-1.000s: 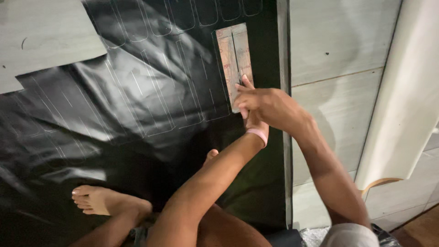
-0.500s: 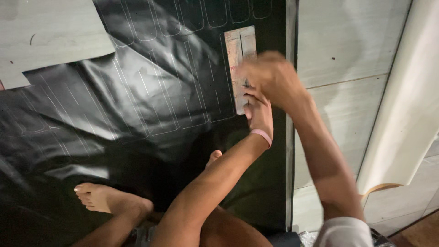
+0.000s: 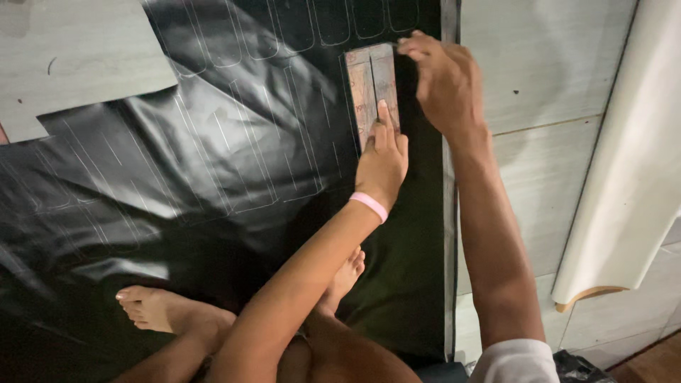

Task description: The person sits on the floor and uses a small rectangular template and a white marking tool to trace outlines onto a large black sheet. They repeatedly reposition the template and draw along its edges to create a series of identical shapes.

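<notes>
Pale floor planks under a glossy black sheet (image 3: 177,198) marked with rows of traced outlines. Rectangular template (image 3: 372,89) lies flat near the sheet's right edge, long axis running away from the person. Left hand (image 3: 383,159) presses it down, fingers extended flat on its near end. Right hand (image 3: 443,81) curled at its far right corner; held object not discernible. Bare feet rest on sheet.
</notes>
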